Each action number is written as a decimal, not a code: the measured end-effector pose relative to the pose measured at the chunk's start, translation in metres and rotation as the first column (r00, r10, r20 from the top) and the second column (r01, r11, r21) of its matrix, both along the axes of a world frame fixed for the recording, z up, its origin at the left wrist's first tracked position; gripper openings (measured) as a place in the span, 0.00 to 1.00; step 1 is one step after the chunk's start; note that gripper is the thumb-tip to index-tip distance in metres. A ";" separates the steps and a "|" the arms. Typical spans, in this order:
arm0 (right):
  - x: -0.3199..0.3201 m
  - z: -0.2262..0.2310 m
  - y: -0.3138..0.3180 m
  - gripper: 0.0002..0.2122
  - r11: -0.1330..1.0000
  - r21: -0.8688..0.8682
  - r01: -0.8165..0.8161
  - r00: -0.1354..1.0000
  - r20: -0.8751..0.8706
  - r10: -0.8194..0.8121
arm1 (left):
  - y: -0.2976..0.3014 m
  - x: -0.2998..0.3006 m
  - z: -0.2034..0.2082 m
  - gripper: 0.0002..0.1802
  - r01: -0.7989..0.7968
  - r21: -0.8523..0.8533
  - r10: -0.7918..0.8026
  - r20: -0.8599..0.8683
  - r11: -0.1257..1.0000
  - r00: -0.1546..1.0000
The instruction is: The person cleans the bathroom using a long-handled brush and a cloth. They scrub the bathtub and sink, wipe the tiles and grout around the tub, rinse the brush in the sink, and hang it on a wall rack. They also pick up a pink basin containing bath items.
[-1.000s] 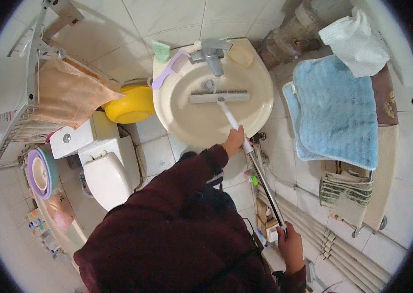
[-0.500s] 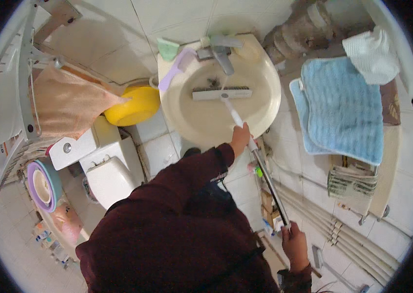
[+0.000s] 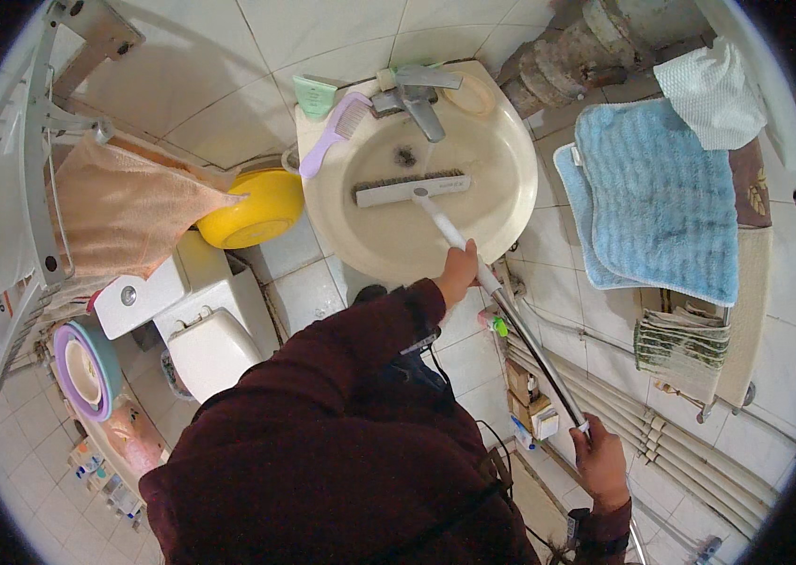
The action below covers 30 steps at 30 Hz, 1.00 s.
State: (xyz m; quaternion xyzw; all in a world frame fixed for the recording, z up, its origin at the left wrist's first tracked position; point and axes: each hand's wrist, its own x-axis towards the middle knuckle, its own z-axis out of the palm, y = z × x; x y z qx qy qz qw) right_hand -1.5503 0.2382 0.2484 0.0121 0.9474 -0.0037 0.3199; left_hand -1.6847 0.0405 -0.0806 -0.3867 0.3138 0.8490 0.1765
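- Long-handled brush [image 3: 513, 318]: head [image 3: 407, 192] inside the sink [image 3: 398, 240], not yet lifted out; bristles' [image 3: 412, 178] cleanness unclear.
- Left hand [image 3: 458, 271] grips the pole [image 3: 539, 358] near the sink's rim.
- Right hand [image 3: 601, 460] grips its end, well apart from the sink.

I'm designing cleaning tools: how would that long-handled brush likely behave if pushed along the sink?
The handle should prove stiff: it looks straight and metallic between the left hand and right hand. The wide brush head may twist, being joined near its middle. It could also skid, since the sink looks smooth and curved.
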 end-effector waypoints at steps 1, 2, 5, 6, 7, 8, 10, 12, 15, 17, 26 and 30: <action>-0.002 0.000 0.001 0.14 1.000 -0.021 -0.018 0.999 -0.032 0.018 | -0.010 0.000 0.002 0.21 0.206 -0.035 -0.207 -0.051 0.978 0.977; -0.004 -0.001 0.001 0.14 0.999 -0.029 -0.025 0.998 -0.053 0.023 | -0.031 -0.003 0.000 0.21 0.421 -0.043 -0.423 -0.063 0.906 0.904; -0.008 -0.008 0.004 0.14 1.000 -0.027 -0.011 0.997 -0.074 0.009 | -0.097 -0.039 -0.010 0.20 0.689 -0.402 -0.784 -0.137 0.603 0.606; -0.009 -0.010 0.005 0.14 0.999 -0.042 -0.003 0.997 -0.071 0.000 | -0.119 -0.056 -0.016 0.16 0.492 -0.351 -0.581 -0.224 0.797 0.782; -0.009 -0.012 0.006 0.14 0.999 -0.053 0.010 0.998 -0.064 -0.014 | -0.138 -0.070 -0.023 0.14 0.251 -0.278 -0.330 -0.289 0.927 0.898; -0.009 -0.014 0.008 0.14 0.999 -0.045 -0.015 0.998 -0.059 0.013 | -0.153 -0.084 -0.030 0.13 0.099 -0.138 -0.134 -0.278 0.985 0.951; -0.007 -0.017 0.010 0.14 0.998 -0.062 0.024 0.999 -0.043 -0.026 | -0.172 -0.118 -0.047 0.13 -0.085 0.124 0.111 -0.225 0.989 0.968; -0.003 -0.020 0.013 0.14 0.996 -0.070 0.062 0.998 -0.023 -0.064 | -0.180 -0.141 -0.065 0.14 -0.128 0.364 0.199 -0.166 0.923 0.966; 0.005 -0.022 0.016 0.14 0.994 -0.069 0.082 0.996 -0.017 -0.083 | -0.175 -0.151 -0.080 0.16 0.099 -0.282 -0.266 -0.646 0.954 0.716; 0.011 -0.024 0.019 0.14 0.995 -0.039 0.089 0.996 -0.016 -0.090 | -0.167 -0.151 -0.078 0.16 0.139 -0.103 -0.173 -0.641 0.985 0.748; 0.025 -0.031 0.025 0.16 0.998 -0.041 0.056 0.998 -0.041 -0.058 | -0.150 -0.167 -0.040 0.26 0.009 0.468 0.059 -0.131 0.884 0.990; 0.026 -0.031 0.021 0.17 0.997 -0.015 0.080 0.997 -0.011 -0.080 | -0.152 -0.169 -0.050 0.29 0.062 0.572 -0.004 -0.102 0.818 0.995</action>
